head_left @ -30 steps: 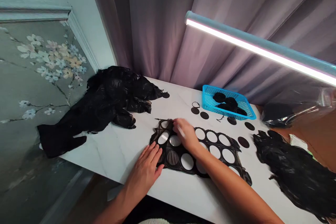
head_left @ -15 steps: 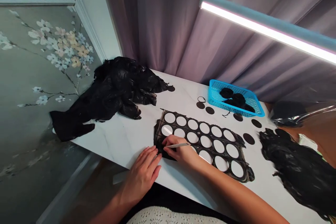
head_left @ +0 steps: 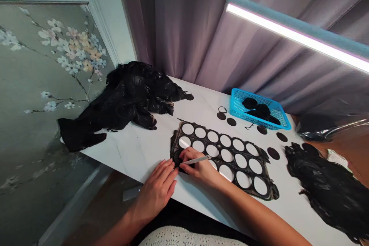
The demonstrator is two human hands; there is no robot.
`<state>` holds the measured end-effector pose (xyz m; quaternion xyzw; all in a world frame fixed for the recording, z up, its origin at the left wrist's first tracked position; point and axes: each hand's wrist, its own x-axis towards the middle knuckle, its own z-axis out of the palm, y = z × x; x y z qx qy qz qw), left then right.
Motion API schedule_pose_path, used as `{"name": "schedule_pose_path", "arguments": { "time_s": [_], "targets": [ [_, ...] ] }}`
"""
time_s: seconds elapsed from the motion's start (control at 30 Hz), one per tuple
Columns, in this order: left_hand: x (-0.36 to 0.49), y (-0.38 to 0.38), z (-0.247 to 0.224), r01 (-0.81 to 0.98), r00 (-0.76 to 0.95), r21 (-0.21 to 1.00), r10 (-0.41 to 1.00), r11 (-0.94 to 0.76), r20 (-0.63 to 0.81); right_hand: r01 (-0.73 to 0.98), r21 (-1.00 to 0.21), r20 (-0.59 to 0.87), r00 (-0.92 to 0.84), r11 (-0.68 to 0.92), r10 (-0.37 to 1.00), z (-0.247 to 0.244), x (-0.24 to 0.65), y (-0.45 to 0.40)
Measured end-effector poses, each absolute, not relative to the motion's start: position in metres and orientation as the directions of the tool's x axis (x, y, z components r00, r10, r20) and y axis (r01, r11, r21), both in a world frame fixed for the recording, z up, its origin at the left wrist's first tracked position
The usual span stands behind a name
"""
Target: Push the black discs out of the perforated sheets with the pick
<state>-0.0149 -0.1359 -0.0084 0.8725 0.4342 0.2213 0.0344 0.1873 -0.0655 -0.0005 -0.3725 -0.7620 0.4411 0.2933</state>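
A black sheet (head_left: 219, 147) with rows of round cut-outs lies on the table, and the white tabletop shows through the holes. My right hand (head_left: 198, 165) is closed in a pinch around a slim flat silver tool (head_left: 198, 159), over the sheet's near-left corner. The tool's working tip is hidden by my fingers, so I cannot tell its kind. Close by on the left, my left hand (head_left: 161, 180) lies flat with fingers stretched out, fingertips at the sheet's corner. At that corner the material under my fingers is dark and partly covered.
Crumpled black sheets (head_left: 129, 96) are heaped at the left. A blue basket (head_left: 284, 121) holds black pieces at the back. Loose black discs (head_left: 273, 153) lie before it. Another black stack (head_left: 325, 188) sits right. A lit lamp bar (head_left: 288, 30) hangs overhead.
The whole view has shifted slightly. Both hands keep nearly the same place on the sheet, and the silver tool is still in my right hand.
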Motion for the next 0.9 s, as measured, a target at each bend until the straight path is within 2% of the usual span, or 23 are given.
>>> {"name": "schedule_pose_path", "arguments": {
  "time_s": [0.23, 0.3, 0.4, 0.47, 0.53, 0.6, 0.67, 0.73, 0.83, 0.9],
  "targets": [
    [-0.015, -0.136, -0.01, 0.739, 0.524, 0.259, 0.773, -0.621, 0.358, 0.337, -0.848, 0.164, -0.569, 0.41, 0.806, -0.006, 0.184, -0.069],
    [-0.016, -0.136, -0.011, 0.738, 0.523, 0.257, 0.77, -0.624, 0.366, 0.405, -0.765, 0.195, -0.595, 0.501, 0.779, -0.01, 0.179, -0.077],
    [-0.016, -0.136, -0.012, 0.726, 0.538, 0.254, 0.758, -0.639, 0.368, 0.516, -0.573, 0.21, -0.658, 0.637, 0.723, -0.012, 0.176, -0.08],
    [-0.017, -0.134, -0.011, 0.716, 0.55, 0.257, 0.751, -0.649, 0.365, 0.57, -0.517, 0.227, -0.628, 0.639, 0.744, -0.007, 0.184, -0.069],
    [-0.019, -0.132, -0.009, 0.709, 0.554, 0.263, 0.747, -0.655, 0.367, 0.646, -0.546, 0.276, -0.461, 0.533, 0.843, 0.002, 0.202, -0.049],
    [-0.02, -0.129, -0.006, 0.7, 0.561, 0.271, 0.743, -0.661, 0.364, 0.72, -0.596, 0.328, -0.184, 0.355, 0.926, 0.012, 0.225, -0.031],
    [-0.021, -0.127, -0.002, 0.689, 0.574, 0.275, 0.737, -0.67, 0.357, 0.713, -0.651, 0.309, -0.064, 0.26, 0.949, 0.019, 0.242, -0.026],
    [-0.019, -0.125, 0.0, 0.695, 0.568, 0.274, 0.741, -0.665, 0.359, 0.67, -0.7, 0.221, -0.127, 0.248, 0.967, 0.02, 0.249, -0.035],
    [-0.009, -0.124, 0.002, 0.697, 0.569, 0.264, 0.738, -0.667, 0.363, 0.602, -0.75, 0.07, -0.34, 0.275, 0.938, 0.012, 0.243, -0.063],
    [0.0, -0.124, 0.001, 0.674, 0.608, 0.255, 0.717, -0.693, 0.341, 0.554, -0.781, 0.035, -0.424, 0.289, 0.905, 0.006, 0.237, -0.077]
  ]
}}
